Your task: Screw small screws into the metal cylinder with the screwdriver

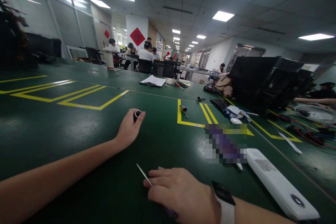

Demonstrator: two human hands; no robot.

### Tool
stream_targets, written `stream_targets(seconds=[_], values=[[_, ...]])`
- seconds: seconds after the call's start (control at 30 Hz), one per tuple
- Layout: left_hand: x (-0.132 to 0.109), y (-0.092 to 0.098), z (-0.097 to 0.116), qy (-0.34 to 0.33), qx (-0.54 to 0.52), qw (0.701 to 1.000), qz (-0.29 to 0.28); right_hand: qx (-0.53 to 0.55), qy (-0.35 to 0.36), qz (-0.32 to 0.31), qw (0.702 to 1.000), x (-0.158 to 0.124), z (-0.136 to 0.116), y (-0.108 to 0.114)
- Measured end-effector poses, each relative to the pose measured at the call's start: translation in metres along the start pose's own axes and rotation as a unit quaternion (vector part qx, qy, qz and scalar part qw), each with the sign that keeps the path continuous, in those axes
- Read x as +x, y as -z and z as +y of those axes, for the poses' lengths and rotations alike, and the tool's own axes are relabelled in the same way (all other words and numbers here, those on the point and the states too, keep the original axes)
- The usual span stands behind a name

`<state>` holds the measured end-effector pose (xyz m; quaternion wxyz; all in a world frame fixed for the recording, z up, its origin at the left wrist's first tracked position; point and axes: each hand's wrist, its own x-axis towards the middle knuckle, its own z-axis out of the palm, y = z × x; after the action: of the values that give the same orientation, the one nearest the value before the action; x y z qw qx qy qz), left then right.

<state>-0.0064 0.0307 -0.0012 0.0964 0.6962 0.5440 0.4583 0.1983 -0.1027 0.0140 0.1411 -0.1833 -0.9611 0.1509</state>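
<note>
My left hand [130, 128] is closed around a small dark round part [137, 114] with a pale ring at its end, held over the green table. Its far side is hidden by my fingers. Nearer to me, my right hand [178, 189] grips a screwdriver [143, 173]; its thin metal shaft points up and left, away from my fingers. Most of its dark handle is covered by the palm, and the tip touches nothing. Beyond, inside a yellow tape outline, a small dark metal cylinder [183, 109] lies beside a tiny part [186, 116].
To the right lie a long white device [278, 182], a blurred-out purple item [225, 145], a white and blue cloth [236, 112] and tangled cables [312, 119]. A clipboard [153, 81] and a white cylinder [109, 61] stand farther back. Black equipment [262, 80] rises at right; people sit beyond.
</note>
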Motion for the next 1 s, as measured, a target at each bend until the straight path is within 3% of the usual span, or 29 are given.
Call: stream_targets(seconds=[0.17, 0.3, 0.4, 0.53, 0.67, 0.73, 0.83, 0.93, 1.0], values=[[0.0, 0.007, 0.011, -0.041, 0.015, 0.997, -0.06, -0.045, 0.035, 0.053, 0.997, -0.022, -0.008, 0.002], [0.002, 0.013, 0.022, -0.1, 0.061, 0.991, -0.07, -0.027, 0.041, 0.104, 0.993, -0.028, -0.007, 0.0], [0.0, 0.021, 0.031, -0.099, 0.038, 0.99, -0.094, -0.035, 0.033, 0.084, 0.995, -0.026, -0.007, 0.002], [-0.009, 0.031, 0.045, -0.028, -0.046, 0.993, -0.105, -0.019, 0.005, 0.038, 0.999, -0.025, -0.012, 0.011], [-0.02, 0.036, 0.059, 0.118, -0.213, 0.963, -0.113, 0.067, -0.065, 0.161, 0.983, -0.03, -0.015, 0.013], [-0.024, 0.036, 0.066, 0.176, -0.289, 0.935, -0.104, 0.114, -0.143, 0.238, 0.954, -0.031, -0.011, 0.01], [-0.029, 0.037, 0.077, 0.248, -0.364, 0.892, -0.099, 0.244, -0.272, 0.317, 0.875, -0.027, -0.001, 0.005], [-0.033, 0.037, 0.086, 0.301, -0.395, 0.864, -0.082, 0.395, -0.328, 0.355, 0.781, -0.023, 0.009, 0.002], [-0.037, 0.037, 0.089, 0.314, -0.409, 0.853, -0.078, 0.461, -0.331, 0.373, 0.734, -0.022, 0.013, 0.0]])
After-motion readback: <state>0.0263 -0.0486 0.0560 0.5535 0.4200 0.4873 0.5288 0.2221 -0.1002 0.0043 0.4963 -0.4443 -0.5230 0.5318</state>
